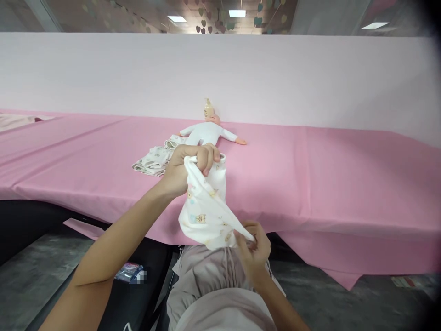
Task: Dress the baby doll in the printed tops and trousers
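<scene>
Between my two hands hangs a white baby garment [203,216] with small printed animals, pulled taut on a slant. My left hand [196,161] is closed around its upper edge. Lower and to the right, my right hand [253,246] pinches a corner of it. Behind my left hand a baby doll [206,132] in a white suit lies on its back with arms spread; its legs are partly hidden. Folded printed cloths [154,161] lie left of the doll, close to my left wrist. The garment's exact kind is hard to make out.
A pink cloth [344,174] covers the long table against a white wall [138,73]. Beyond the doll's head stands a pump bottle [208,108]. At lower left, a black seat [127,303] holds a plastic packet [129,272]. Pale fabric [17,121] lies at the far left.
</scene>
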The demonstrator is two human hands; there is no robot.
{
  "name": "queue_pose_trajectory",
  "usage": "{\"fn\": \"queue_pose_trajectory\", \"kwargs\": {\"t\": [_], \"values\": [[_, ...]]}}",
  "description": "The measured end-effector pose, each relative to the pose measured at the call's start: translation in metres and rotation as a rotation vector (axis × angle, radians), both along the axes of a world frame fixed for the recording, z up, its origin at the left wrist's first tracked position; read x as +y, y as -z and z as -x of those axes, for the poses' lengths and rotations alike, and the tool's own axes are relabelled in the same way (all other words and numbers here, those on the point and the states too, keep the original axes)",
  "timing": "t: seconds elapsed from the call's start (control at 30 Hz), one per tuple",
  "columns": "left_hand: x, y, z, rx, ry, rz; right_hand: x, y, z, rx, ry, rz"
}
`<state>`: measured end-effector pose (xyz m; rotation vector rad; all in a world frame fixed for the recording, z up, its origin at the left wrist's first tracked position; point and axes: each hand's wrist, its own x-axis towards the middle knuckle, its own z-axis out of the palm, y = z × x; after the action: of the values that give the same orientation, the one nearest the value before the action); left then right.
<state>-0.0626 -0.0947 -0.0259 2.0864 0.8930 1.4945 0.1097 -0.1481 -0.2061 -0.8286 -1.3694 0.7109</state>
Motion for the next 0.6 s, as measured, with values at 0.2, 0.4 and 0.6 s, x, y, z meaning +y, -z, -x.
{"fn": "queue_pose_trajectory", "kwargs": {"t": [0.2, 0.4, 0.6], "values": [[0.0, 0.011, -0.004, -0.076, -0.026, 0.068, 0.015, -0.004, 0.006, -0.164, -0.226, 0.055], [-0.011, 0.023, -0.018, 0.01, 0.041, 0.154, 0.021, -0.003, 0.022, 0.103, -0.536, 0.207], [-0.01, 0.027, -0.012, 0.074, 0.13, 0.187, 0.021, 0.008, 0.016, 0.06, -0.811, 0.43]]}}
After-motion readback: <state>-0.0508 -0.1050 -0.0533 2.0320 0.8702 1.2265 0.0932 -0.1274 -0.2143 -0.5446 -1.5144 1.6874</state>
